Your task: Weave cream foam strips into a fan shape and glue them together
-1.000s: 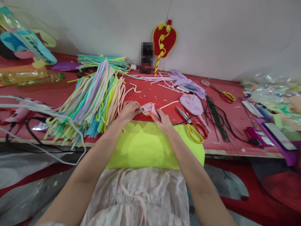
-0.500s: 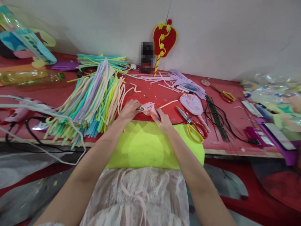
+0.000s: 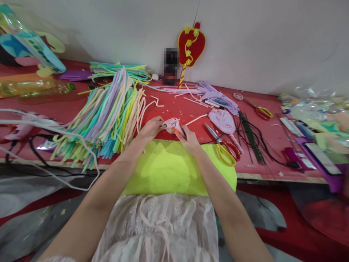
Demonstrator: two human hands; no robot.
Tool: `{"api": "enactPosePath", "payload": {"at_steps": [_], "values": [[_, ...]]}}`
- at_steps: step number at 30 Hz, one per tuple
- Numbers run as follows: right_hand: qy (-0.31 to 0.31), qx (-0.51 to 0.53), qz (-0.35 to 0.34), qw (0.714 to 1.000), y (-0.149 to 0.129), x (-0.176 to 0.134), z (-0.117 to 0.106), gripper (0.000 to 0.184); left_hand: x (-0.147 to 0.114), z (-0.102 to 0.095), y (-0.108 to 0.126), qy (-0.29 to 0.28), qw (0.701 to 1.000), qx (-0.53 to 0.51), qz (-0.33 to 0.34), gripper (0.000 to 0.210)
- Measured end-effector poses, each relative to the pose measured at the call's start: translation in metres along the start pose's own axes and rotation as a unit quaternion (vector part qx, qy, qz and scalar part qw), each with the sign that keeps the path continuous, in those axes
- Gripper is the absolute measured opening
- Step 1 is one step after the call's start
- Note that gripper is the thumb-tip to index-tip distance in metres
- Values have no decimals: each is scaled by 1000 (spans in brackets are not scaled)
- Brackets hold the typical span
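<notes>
Close in front of me, my right hand is closed around the handle of a pink glue gun with an orange trigger. The gun's metal nozzle points left, toward my left hand. The fingers of that hand are pressed together by the nozzle; whatever they pinch is too small to name. Both wrists are above a bright yellow-green sheet at the table's near edge. Just beyond the gun lies a pale pipe cleaner. A coiled lilac and pink piece rests to the right.
Scissors with red and yellow handles lie right of my right hand. A big bundle of pastel pipe cleaners fills the left. White cables hang over the front edge. A red heart-shaped ornament stands at the wall.
</notes>
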State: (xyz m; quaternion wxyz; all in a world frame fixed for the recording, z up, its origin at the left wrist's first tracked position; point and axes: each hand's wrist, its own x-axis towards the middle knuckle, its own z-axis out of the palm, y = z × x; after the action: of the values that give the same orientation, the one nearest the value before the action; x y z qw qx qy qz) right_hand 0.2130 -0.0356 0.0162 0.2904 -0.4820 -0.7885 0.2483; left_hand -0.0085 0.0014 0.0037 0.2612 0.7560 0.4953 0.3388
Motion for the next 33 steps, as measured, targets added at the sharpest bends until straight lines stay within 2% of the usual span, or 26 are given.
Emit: {"api": "enactPosePath", "payload": {"at_steps": [9,16,20,26,33], "values": [[-2,-8,-1,1000,-1,1,0,30,-1,-2,5,5,1000,-7,-14,7],[5,-17,-9,1000,-3,0,2,26,-3,-1,6,3,997,-72,-10,9],[14,-19,-17,1000,-3,-1,3,25,-3,-2,4,-9,999,-51,0,10],[13,-9,-14,1000,2,0,3,26,1,4,-4,4,999,-46,-13,9],[12,14,5,1000,2,2,1,24,5,9,-7,-4,998,-55,20,7]]}}
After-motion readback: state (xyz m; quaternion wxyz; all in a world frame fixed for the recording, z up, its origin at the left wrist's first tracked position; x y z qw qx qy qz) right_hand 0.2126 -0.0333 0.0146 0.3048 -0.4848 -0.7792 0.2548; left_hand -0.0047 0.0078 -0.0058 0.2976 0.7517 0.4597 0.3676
